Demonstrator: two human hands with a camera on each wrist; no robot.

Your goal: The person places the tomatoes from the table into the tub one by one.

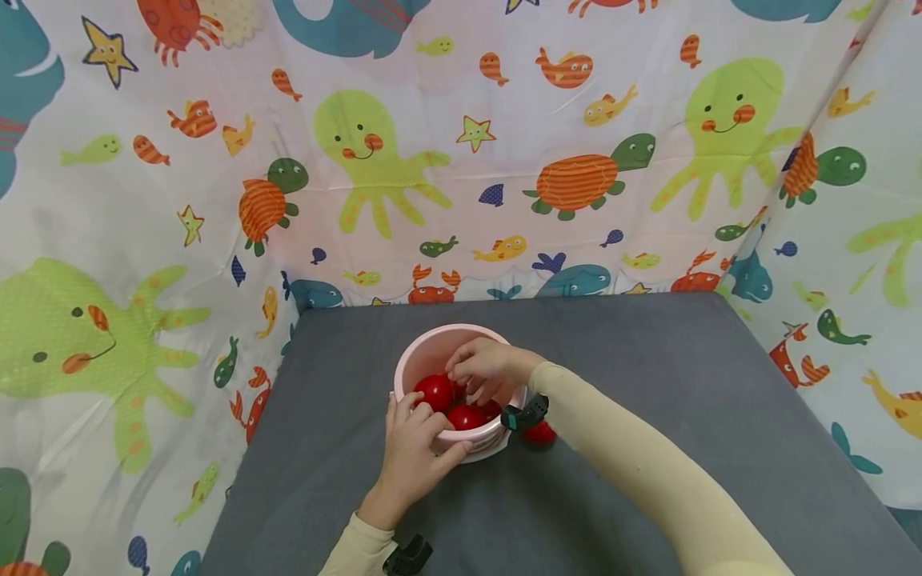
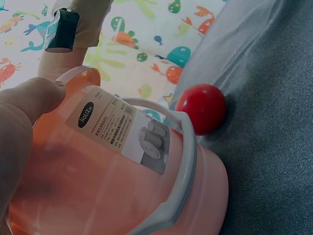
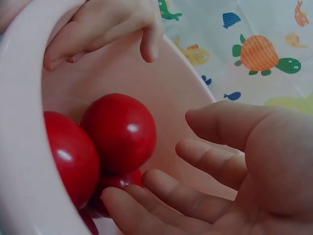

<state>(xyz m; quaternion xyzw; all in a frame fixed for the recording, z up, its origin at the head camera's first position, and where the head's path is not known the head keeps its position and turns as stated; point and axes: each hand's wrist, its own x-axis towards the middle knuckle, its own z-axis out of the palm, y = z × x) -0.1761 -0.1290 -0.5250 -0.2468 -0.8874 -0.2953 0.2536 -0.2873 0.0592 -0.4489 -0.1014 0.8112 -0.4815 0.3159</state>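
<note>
A pink plastic bucket (image 1: pixel 421 350) stands on the grey cloth, its pale handle (image 2: pixel 183 171) hanging down the labelled side. Several shiny red balls (image 3: pixel 120 132) lie inside it. My left hand (image 1: pixel 414 456) holds the near left rim, fingers over the inside and thumb outside. My right hand (image 1: pixel 493 370) reaches into the bucket over the far right rim. Its fingers are spread and slightly bent beside the balls, with nothing held, as the right wrist view shows. Another red ball (image 2: pixel 201 108) rests on the cloth outside, at the bucket's right, partly behind my right wrist in the head view.
Dark grey cloth (image 1: pixel 619 352) covers the table. A white curtain (image 1: pixel 446 104) printed with sea animals hangs behind it and along both sides. Each wrist wears a black strap; the right one (image 1: pixel 526 414) is beside the bucket's rim.
</note>
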